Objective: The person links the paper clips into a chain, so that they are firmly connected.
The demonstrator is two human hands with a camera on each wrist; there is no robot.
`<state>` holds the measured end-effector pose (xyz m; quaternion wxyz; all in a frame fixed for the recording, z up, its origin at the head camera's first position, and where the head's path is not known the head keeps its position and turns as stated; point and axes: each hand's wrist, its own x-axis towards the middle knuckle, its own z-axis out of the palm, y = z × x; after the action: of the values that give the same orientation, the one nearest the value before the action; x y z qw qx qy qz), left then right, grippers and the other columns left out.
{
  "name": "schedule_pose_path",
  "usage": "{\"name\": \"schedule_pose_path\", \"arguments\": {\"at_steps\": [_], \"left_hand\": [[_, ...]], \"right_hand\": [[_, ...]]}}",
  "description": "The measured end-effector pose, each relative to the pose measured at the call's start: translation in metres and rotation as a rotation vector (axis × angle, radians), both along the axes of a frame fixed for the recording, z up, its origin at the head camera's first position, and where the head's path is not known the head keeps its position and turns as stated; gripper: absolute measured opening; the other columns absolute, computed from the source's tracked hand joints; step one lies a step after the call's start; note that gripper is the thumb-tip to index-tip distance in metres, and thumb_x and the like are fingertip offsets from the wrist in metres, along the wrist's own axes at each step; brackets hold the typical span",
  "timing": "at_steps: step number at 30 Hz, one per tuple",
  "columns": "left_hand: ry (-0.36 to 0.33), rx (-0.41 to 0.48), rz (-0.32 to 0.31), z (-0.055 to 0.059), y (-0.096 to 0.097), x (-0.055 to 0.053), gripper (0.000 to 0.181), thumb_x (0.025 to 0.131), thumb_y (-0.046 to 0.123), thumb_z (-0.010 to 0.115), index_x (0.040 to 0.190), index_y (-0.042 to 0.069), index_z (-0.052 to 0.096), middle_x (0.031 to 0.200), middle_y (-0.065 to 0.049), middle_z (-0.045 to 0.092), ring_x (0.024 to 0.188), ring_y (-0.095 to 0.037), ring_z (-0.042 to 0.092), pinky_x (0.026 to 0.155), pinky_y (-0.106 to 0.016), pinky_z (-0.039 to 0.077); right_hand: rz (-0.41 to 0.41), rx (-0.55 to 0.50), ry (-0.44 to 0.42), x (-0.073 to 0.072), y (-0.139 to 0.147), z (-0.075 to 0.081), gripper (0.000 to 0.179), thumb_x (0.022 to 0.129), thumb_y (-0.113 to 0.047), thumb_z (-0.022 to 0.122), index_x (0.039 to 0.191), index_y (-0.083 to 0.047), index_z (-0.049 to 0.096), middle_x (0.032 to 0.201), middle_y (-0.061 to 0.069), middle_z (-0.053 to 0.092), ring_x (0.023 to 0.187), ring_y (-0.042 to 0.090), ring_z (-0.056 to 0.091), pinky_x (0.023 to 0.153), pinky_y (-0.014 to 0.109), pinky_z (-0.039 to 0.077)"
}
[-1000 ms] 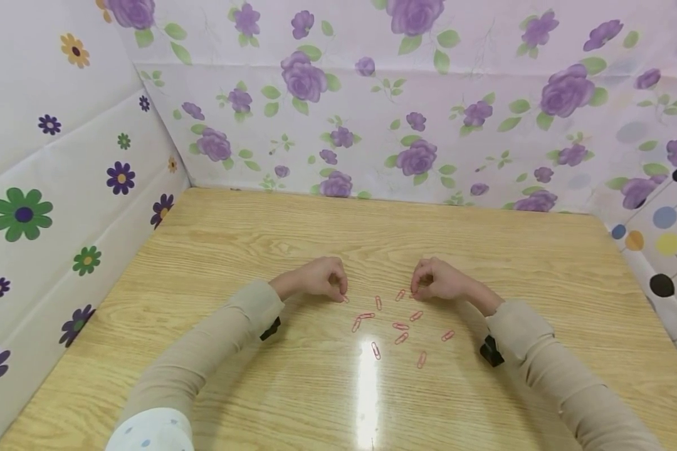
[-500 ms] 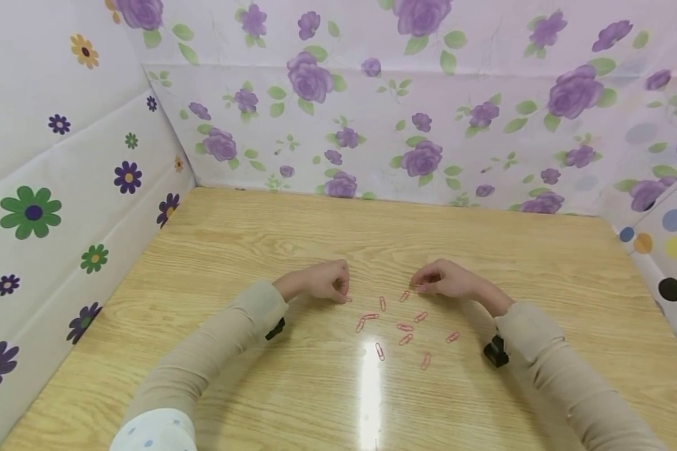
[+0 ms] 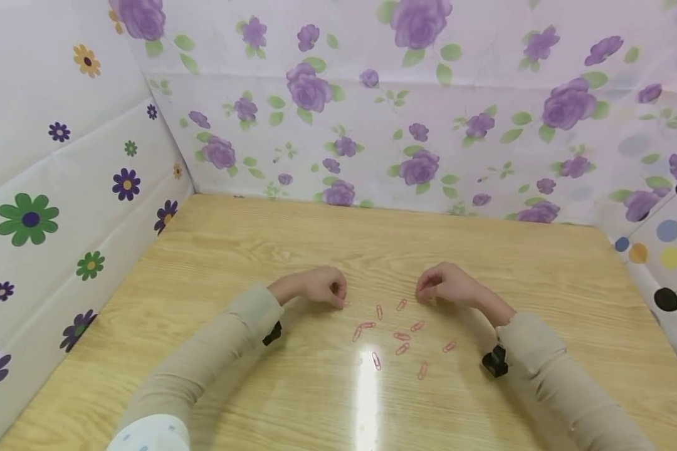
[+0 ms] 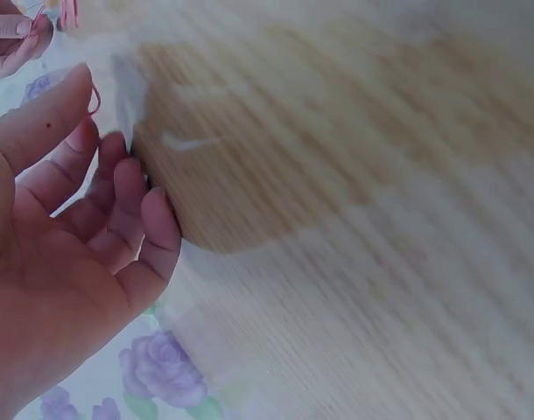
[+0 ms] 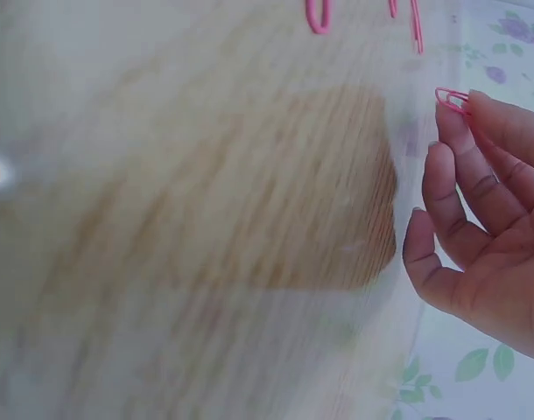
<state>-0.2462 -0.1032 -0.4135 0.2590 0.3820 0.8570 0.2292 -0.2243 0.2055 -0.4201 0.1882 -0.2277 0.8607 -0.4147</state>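
Note:
My left hand [image 3: 323,285] pinches a pink paper clip [image 4: 95,101] between thumb and forefinger, its loop sticking out past the fingertips in the left wrist view. Opposite it, my right hand [image 3: 447,284] pinches another pink paper clip [image 5: 453,98] the same way, seen best in the right wrist view. The other fingers of both hands curve loosely close over the wooden table [image 3: 271,388]. Between and in front of the hands lie several loose pink paper clips, among them an upright one [image 3: 379,312], a slanted one [image 3: 402,305] and one at the right [image 3: 449,346].
A black wrist camera [image 3: 495,361] hangs under the right sleeve, and another black camera [image 3: 272,334] under the left. A floral cloth wall [image 3: 372,125] rises behind the table, with a flower-patterned wall [image 3: 39,163] at the left. A bright light reflection [image 3: 367,401] crosses the front.
The right hand has drawn slightly right, away from the slanted paper clip, keeping its own. The left hand stays nearly in place, holding its paper clip. The head view has shifted a little.

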Motion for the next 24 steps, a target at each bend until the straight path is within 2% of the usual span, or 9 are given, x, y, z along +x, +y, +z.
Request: {"name": "schedule_pose_path", "arguments": {"at_steps": [1,11,16,20,24], "left_hand": [[0.000,0.001,0.009,0.001,0.001,0.000,0.011,0.081,0.011,0.068,0.073,0.007,0.062,0.076,0.003,0.055,0.071,-0.008,0.048,0.067,-0.021,0.041],[0.027,0.136,0.071,0.005,0.002,0.003,0.009,0.079,0.005,0.069,0.073,0.004,0.062,0.070,0.001,0.060,0.063,-0.005,0.052,0.061,-0.019,0.044],[0.081,0.245,0.086,0.008,0.003,0.007,0.006,0.082,0.002,0.065,0.076,0.002,0.064,0.070,-0.003,0.061,0.064,-0.009,0.054,0.062,-0.022,0.045],[0.104,0.309,0.101,0.010,0.005,0.007,0.007,0.084,0.002,0.062,0.077,0.004,0.064,0.071,-0.001,0.062,0.066,-0.011,0.055,0.065,-0.025,0.046],[0.128,0.379,0.074,0.013,0.008,0.011,0.009,0.084,0.003,0.061,0.076,0.006,0.064,0.071,0.002,0.061,0.066,-0.008,0.056,0.064,-0.023,0.047]], "right_hand": [[-0.011,0.004,0.008,-0.002,0.003,-0.004,0.007,0.081,-0.011,0.068,0.083,-0.004,0.069,0.077,0.006,0.065,0.068,0.018,0.052,0.064,0.030,0.042],[-0.103,-0.009,0.074,0.008,0.009,0.000,0.007,0.078,-0.012,0.072,0.080,-0.006,0.070,0.075,0.004,0.066,0.066,0.014,0.053,0.062,0.027,0.043],[-0.095,-0.005,0.119,0.014,0.009,0.002,0.007,0.078,-0.013,0.072,0.078,-0.007,0.069,0.074,0.002,0.066,0.068,0.014,0.056,0.064,0.028,0.044],[-0.097,0.001,0.162,0.017,0.009,0.005,0.006,0.078,-0.013,0.072,0.077,-0.008,0.069,0.073,0.000,0.066,0.066,0.013,0.056,0.062,0.027,0.044],[-0.077,0.010,0.198,0.020,0.007,0.009,0.005,0.078,-0.012,0.072,0.076,-0.008,0.069,0.073,0.000,0.066,0.065,0.014,0.058,0.061,0.026,0.045]]}}
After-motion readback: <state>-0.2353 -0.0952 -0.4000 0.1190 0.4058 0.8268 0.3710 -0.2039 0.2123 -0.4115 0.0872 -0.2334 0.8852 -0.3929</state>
